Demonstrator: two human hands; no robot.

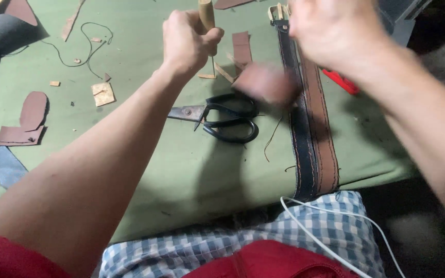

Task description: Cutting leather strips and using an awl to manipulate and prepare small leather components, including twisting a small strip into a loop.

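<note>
Upper centre of the frame: the left hand [187, 44] is clenched around a pale wooden-handled tool [207, 16]; whether the blurred right hand [336, 32] grips anything cannot be told, above a dark stitched belt [305, 149].

One head-worn camera looks steeply down, close over the green table [145, 170].

My left hand [187, 41] sits top centre, fist curled tight, forearm running down to the lower left. My right hand [330, 31], blurred, is at the upper right; its grip is unclear.
</note>
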